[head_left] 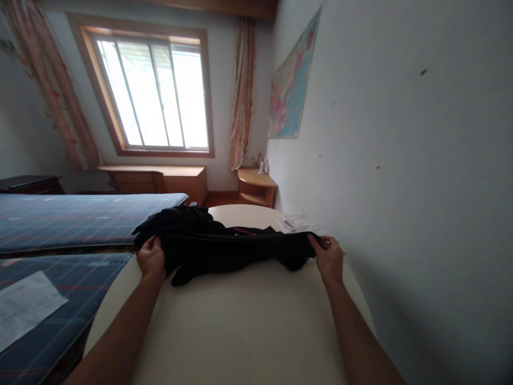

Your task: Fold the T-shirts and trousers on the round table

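Observation:
A black garment (236, 252) is stretched sideways over the round cream table (248, 326), its upper edge nearly straight between my hands. My left hand (152, 259) pinches its left end, and my right hand (330, 261) grips the right end between thumb and fingers. Lower folds of the cloth hang down and touch or nearly touch the tabletop. More bunched black cloth (182, 216) lies behind at the left; whether it belongs to the same piece, I cannot tell. Small pink lettering (244, 231) shows on black fabric just behind the stretched edge.
Close on the right stands a white wall (420, 214). Clear plastic wrapping (298, 222) lies at the table's far right. Blue plaid mattresses (80, 214) are on the left, with a paper sheet (30, 305) on the nearer one. A corner shelf (258, 179) and desk (180, 171) stand behind.

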### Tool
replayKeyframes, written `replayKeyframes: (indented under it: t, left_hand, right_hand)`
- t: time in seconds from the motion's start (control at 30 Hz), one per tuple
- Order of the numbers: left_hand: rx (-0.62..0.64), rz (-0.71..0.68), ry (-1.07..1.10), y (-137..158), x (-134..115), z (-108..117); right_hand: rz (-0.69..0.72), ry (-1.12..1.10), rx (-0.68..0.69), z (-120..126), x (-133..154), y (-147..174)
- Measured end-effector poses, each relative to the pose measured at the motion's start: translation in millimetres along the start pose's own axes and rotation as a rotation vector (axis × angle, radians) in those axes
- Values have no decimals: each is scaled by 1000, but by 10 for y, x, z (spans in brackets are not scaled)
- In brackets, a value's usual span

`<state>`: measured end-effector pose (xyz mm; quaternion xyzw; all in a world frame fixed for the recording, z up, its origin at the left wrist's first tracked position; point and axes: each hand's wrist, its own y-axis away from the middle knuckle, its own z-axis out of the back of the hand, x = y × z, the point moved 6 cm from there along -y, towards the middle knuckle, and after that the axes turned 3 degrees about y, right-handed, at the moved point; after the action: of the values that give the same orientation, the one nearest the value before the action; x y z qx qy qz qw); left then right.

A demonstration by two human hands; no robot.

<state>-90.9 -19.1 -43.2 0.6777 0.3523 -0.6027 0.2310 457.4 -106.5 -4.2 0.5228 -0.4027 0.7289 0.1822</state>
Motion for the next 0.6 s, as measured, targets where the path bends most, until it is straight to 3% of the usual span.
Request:
replayKeyframes:
  t: [0.17,0.33,0.47,0.6]
  left_hand:
    - [-31,12,-41,11,0,0]
    - [36,-24,82,84,-114,-66]
    - [365,230,341,321,-244,-232]
    - [824,429,349,649,-369,-340]
  right_hand:
    - [77,-42,25,-43,-20,-35]
    - [164,-35,-143,128,131,-21]
    - [178,-77,-321,326,201,-4]
    - [135,-50,-411,481,133,-25]
